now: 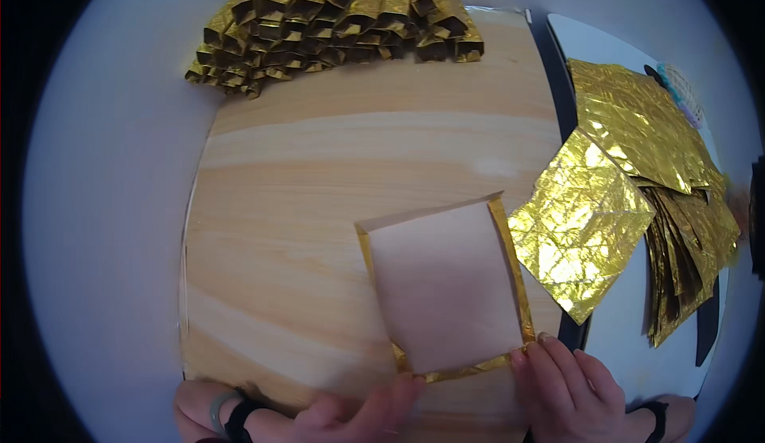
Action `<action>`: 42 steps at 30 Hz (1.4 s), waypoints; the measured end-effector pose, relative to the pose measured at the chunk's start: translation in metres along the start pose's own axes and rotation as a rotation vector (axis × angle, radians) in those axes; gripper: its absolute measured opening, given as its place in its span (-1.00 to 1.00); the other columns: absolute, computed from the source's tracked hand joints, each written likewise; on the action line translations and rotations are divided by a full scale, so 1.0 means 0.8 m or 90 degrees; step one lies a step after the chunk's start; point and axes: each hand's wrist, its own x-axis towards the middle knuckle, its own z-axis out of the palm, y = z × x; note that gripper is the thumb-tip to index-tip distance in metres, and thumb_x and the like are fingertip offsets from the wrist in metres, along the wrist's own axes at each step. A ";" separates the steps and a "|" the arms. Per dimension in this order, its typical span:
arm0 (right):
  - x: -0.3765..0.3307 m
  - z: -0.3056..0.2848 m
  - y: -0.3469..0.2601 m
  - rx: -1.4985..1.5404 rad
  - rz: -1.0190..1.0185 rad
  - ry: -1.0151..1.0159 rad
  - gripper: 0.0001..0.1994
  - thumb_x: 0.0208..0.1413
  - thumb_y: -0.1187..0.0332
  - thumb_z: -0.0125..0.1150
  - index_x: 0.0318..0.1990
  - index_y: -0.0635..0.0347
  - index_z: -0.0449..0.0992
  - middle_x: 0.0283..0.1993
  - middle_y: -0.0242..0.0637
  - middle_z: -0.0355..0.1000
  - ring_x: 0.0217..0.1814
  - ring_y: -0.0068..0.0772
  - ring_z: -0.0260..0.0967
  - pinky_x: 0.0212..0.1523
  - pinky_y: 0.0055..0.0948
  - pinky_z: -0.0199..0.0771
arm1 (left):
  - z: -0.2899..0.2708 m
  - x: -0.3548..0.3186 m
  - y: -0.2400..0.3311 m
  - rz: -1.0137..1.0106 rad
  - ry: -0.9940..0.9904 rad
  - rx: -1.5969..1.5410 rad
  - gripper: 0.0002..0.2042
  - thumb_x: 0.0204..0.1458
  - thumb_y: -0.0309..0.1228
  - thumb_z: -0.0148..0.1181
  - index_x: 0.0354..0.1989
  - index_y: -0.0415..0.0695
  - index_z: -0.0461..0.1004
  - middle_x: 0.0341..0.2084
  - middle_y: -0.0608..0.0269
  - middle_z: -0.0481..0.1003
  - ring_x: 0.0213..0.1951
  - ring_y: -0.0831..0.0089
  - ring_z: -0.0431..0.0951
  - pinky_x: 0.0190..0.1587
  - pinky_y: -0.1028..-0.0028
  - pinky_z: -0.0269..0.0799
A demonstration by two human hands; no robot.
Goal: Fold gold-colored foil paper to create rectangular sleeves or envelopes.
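A sheet of gold foil paper (446, 284) lies pale side up on the wooden board (319, 204), its gold edges folded in along the sides. My left hand (351, 413) pinches its near left corner with the thumb on top. Fingertips of my right hand (570, 391) press the near right corner of the same sheet. Both wrists wear dark bands.
Several folded gold paper pieces (335, 21) are piled at the board's far edge. A stack of flat gold foil sheets (637, 196) spreads over a white surface to the right, one sheet overlapping the board. A white table surrounds the board.
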 end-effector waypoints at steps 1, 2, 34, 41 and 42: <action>-0.001 -0.001 -0.001 0.001 -0.005 0.005 -0.58 0.08 0.42 -0.05 0.10 0.34 0.45 0.11 -0.13 0.37 0.21 -0.27 0.33 0.18 -0.38 0.28 | 0.007 0.003 0.006 -0.003 -0.006 0.003 -0.64 -0.13 -0.45 0.00 -0.14 -0.14 0.62 -0.15 0.30 0.54 -0.16 0.41 0.40 -0.34 0.46 0.13; -0.001 -0.002 -0.001 -0.005 -0.001 0.002 -0.59 0.09 0.42 -0.05 0.10 0.33 0.45 0.11 -0.12 0.37 0.21 -0.28 0.33 0.18 -0.38 0.28 | 0.015 0.007 0.012 -0.052 0.067 0.028 -0.65 -0.08 -0.45 -0.04 -0.15 -0.15 0.62 -0.16 0.31 0.55 -0.16 0.41 0.41 -0.34 0.47 0.14; 0.015 0.021 0.010 0.230 -0.073 0.224 -0.70 -0.07 0.41 0.14 -0.15 0.32 0.54 -0.02 -0.22 0.46 0.01 -0.29 0.42 -0.02 -0.40 0.41 | 0.024 0.032 0.012 -0.517 -0.164 -0.876 -0.57 -0.08 -0.37 0.37 0.02 -0.13 0.49 -0.39 0.32 0.47 -0.18 0.27 0.42 -0.08 0.38 0.37; 0.038 0.037 -0.002 0.271 -0.081 0.273 -0.72 -0.09 0.42 0.21 -0.18 0.36 0.53 -0.12 -0.22 0.46 -0.05 -0.33 0.41 -0.05 -0.44 0.43 | 0.037 0.027 -0.006 -0.381 -0.043 -0.938 -0.72 0.16 -0.63 -0.05 0.03 -0.17 0.42 -0.17 0.14 0.41 -0.15 0.23 0.46 -0.03 0.36 0.38; 0.042 0.037 -0.004 0.269 -0.086 0.274 -0.72 -0.09 0.42 0.21 -0.18 0.36 0.53 -0.12 -0.22 0.46 -0.05 -0.33 0.41 -0.05 -0.44 0.43 | 0.041 0.024 -0.009 -0.314 0.066 -0.922 -0.69 0.16 -0.68 -0.12 0.03 -0.17 0.40 -0.15 0.15 0.40 -0.13 0.24 0.46 -0.02 0.38 0.38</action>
